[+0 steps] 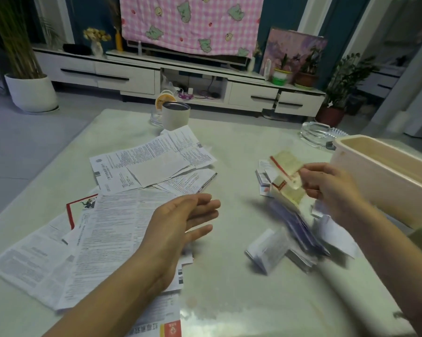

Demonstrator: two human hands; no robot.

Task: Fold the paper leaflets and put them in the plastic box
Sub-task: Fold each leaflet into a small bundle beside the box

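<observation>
A dark blue wall [278, 15] with white trim was seen across the top of the frame. A pink checked blanket [193, 23], printed with green figures, was hung at upper centre. Below it, a long, low white cabinet [122, 76] with dark handle bars was set along the wall. A white planter [31, 92] of tall grass was placed at far left and a leafy potted plant [346, 76] at right. A painted canvas [295, 52] was leaned against the wall at upper right. Grey floor tiles [22, 147] were seen at left. The lower frame was filled by the pale surface [229, 300]. The room was dimly and coolly lit.
</observation>
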